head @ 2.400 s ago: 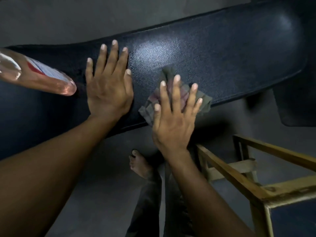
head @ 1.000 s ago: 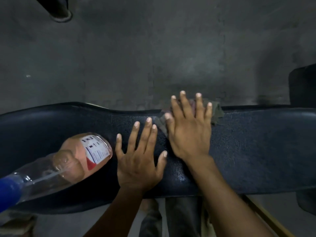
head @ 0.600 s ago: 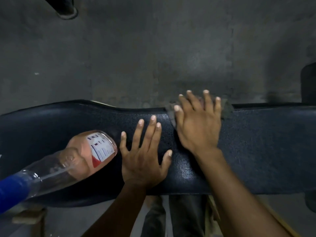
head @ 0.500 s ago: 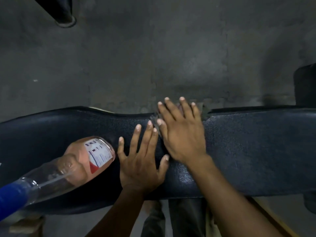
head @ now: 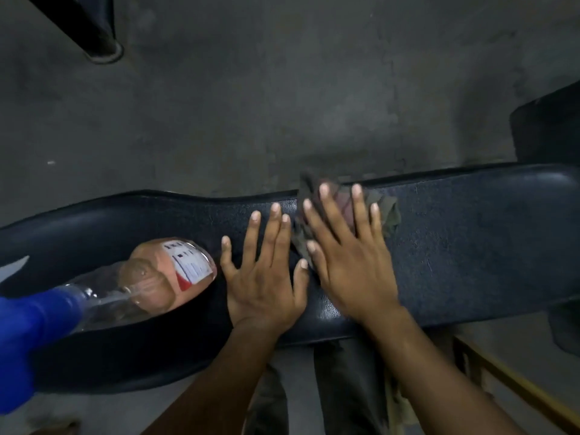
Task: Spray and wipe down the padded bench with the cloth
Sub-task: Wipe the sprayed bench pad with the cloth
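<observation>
A long black padded bench (head: 470, 246) runs across the view. My right hand (head: 348, 262) lies flat with fingers spread, pressing a crumpled grey-brown cloth (head: 387, 215) onto the bench's far edge. My left hand (head: 263, 277) rests flat and empty on the pad just left of it, fingers apart. A clear spray bottle (head: 150, 284) with pinkish liquid, a white label and a blue head (head: 28, 337) stands on the bench at the left, close to my left hand.
Grey concrete floor (head: 282, 89) lies beyond the bench. A black post foot (head: 100, 48) stands at the top left. Another black pad (head: 549, 130) is at the right edge. A wooden frame (head: 518, 387) sits at the lower right, near my legs.
My right hand has slid the cloth to the right along the far edge of the bench, with more cloth showing past the fingers. My left hand has stayed planted beside the bottle.
</observation>
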